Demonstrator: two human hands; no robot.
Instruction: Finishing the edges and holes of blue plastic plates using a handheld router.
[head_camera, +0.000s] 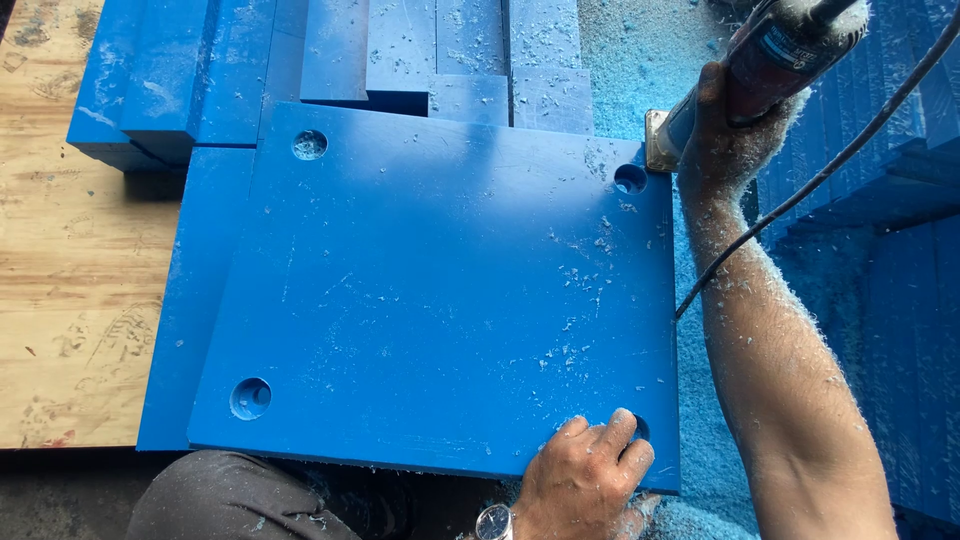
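Nearest the camera: left hand (585, 470) pressed flat-ish on the near right corner of the big blue plastic slab (430, 290), fingers curled together over the corner hole, wristwatch (494, 522) at the bottom edge. Not gripping anything, just bearing down on the slab to pin it. A dark-clad knee (230, 500) sits under the near edge.

Slab lies flat on a second blue sheet (185, 320), which rests on a plywood board (60, 230) at left. Round holes show at the slab corners: near left (250, 398), far left (309, 145), far right (630, 179). Loose blue shavings are scattered over the right half of the slab.

Further out: right hand (725, 135) wrapped tight round the body of a handheld power trimmer (775, 55), forearm dusted with shavings. Its metal base plate (660, 140) sits at the far right corner of the slab, just beside the edge; cannot tell if the cutter is touching. Black cord (800, 185) trails down past the forearm.

Far side: stack of more blue slabs (440, 50), thick carpet of blue shavings (640, 60) to the right.

Judged step: edge trimming along the right side, tool at the far corner. Next move looks to need a steady pass along the edge with the base flat, the slab held down, the cord kept off the cut line
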